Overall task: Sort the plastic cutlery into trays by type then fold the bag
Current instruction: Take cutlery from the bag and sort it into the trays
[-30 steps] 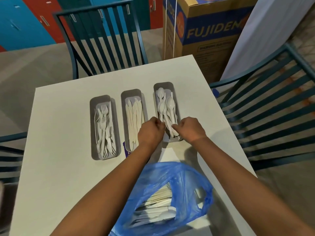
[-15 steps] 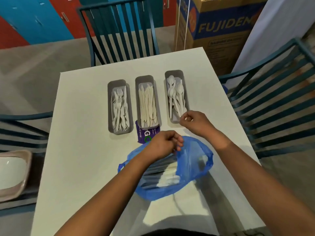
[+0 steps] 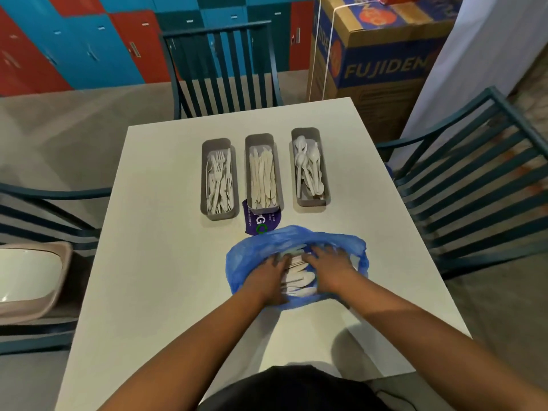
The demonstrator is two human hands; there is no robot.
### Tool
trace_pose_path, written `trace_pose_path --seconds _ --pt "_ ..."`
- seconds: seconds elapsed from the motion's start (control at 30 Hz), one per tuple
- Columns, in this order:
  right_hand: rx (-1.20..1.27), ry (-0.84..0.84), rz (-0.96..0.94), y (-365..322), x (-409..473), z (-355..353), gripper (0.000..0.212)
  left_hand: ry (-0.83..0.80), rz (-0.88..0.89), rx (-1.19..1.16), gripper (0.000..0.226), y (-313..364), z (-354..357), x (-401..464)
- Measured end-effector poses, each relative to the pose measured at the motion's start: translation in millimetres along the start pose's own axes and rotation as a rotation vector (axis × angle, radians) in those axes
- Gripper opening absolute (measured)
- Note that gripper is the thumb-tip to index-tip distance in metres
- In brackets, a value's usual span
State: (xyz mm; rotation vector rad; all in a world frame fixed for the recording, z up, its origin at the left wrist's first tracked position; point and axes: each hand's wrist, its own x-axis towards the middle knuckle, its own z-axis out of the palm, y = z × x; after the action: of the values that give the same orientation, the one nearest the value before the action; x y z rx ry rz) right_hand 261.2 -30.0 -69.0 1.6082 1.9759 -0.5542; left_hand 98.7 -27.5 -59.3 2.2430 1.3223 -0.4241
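Both hands inside blue bag (image 3: 243, 262) near bench (image 3: 154, 262) front: left hand (image 3: 268, 269), right hand (image 3: 329, 264) among cutlery (image 3: 298, 277); grip unclear. Advice: take one type per grab, then drop in matching tray (image 3: 310, 167).

Operator, head view: two bare forearms, dark garment at bottom edge.

Left hand (image 3: 268, 272) and right hand (image 3: 327, 266) are both uncovered: no gloves, rings, watch or wristband can be made out. Both forearms are bare along their whole visible length, with no sleeve or cuff in frame. A black garment (image 3: 296, 390), plain and unmarked, fills the bottom centre; its rounded upper edge shows, fabric type not discernible.
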Motion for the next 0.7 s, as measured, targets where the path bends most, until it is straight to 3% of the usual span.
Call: trace_pose_path --seconds 0.07,0.2,0.3,0.53,0.7 --pt "-0.033 0.032 0.054 3 3 6 0.082 0.015 -0.025 -0.025 0.08 -10 6 0" --pt "-0.019 0.027 0.074 5 7 8 0.066 0.085 -0.07 -0.124 0.079 -14 8 1" --pt "-0.056 0.048 0.045 7 6 9 0.071 0.163 0.024 -0.049 0.089 -3 3 7" --pt "0.05 0.1 0.03 2 -4 4 0.059 0.047 0.035 0.158 0.075 11 15 16" --pt "0.21 0.174 0.003 5 -4 1 0.037 0.057 -0.004 0.102 0.064 11 19 20"
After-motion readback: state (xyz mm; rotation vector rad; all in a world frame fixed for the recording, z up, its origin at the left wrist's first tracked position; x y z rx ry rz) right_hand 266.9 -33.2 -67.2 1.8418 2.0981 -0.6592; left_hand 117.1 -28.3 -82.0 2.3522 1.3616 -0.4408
